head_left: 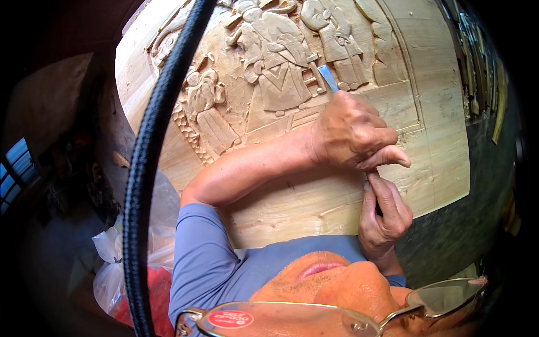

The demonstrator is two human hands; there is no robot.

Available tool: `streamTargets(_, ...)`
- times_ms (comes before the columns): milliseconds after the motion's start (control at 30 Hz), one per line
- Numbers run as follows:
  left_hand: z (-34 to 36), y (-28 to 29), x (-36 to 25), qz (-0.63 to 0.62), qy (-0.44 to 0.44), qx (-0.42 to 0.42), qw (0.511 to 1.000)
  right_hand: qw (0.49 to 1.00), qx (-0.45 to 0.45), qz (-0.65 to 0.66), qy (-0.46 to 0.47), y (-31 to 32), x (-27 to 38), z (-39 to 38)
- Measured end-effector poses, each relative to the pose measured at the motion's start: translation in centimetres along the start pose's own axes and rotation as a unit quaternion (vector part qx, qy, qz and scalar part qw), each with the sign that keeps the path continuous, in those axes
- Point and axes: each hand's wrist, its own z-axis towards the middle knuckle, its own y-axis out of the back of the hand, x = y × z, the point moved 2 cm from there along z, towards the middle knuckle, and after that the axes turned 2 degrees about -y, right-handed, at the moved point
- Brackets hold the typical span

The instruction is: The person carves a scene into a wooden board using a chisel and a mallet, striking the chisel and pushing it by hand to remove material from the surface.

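Observation:
A chisel with a flat steel blade slants across a pale carved wood panel. My left hand is wrapped around it just behind the blade, thumb pointing right. Closer to me, my right hand is closed at the back end of the tool, its fingers curled and thumb pressed in; the handle is mostly hidden by both hands. The blade's tip lies beside the carved feet of a standing figure. Left of it are a larger robed figure and a smaller figure, all in raised relief.
A row of long, thin hand tools lies along the far right. Beneath the panel is a dark tabletop. A clear plastic bag sits at the lower left. One thick black braided cable crosses the view's left side.

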Motion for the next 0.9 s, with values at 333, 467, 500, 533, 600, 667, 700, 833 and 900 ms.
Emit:
streamTargets(333,-0.1,0.0,-0.2,0.006,0.015,-0.012,1.000,1.000,-0.004,0.001,0.007,-0.7,-0.2,-0.3)
streamTargets(467,0.0,-0.4,-0.1,0.006,0.013,-0.014,1.000,1.000,-0.016,-0.008,0.008,-0.6,-0.2,-0.6)
streamTargets(500,0.1,-0.2,-0.2,0.009,0.012,-0.015,1.000,1.000,-0.016,-0.001,0.010,-0.8,-0.2,-0.5)
streamTargets(533,0.0,-0.1,-0.2,0.010,0.018,-0.019,1.000,1.000,-0.015,0.005,0.011,-1.0,-0.2,-0.3)
streamTargets(600,-0.1,-0.2,-0.1,0.023,0.019,-0.018,0.999,1.000,-0.013,0.002,0.008,-1.0,-0.2,-0.3)
streamTargets(667,-0.1,-0.2,0.0,0.039,0.021,-0.010,0.999,1.000,-0.013,0.000,0.009,-1.0,-0.5,-0.4)
streamTargets(700,-0.2,-0.4,0.1,0.045,0.023,-0.002,0.999,1.000,-0.014,-0.002,0.009,-1.0,-0.7,-0.5)
streamTargets(833,-0.3,-0.7,0.2,0.029,0.008,-0.037,0.999,0.996,-0.038,0.002,0.081,0.2,0.4,0.3)
streamTargets(900,-0.2,-0.5,0.1,0.033,0.013,-0.026,0.999,0.987,-0.068,-0.035,0.144,1.6,-1.8,-1.6)
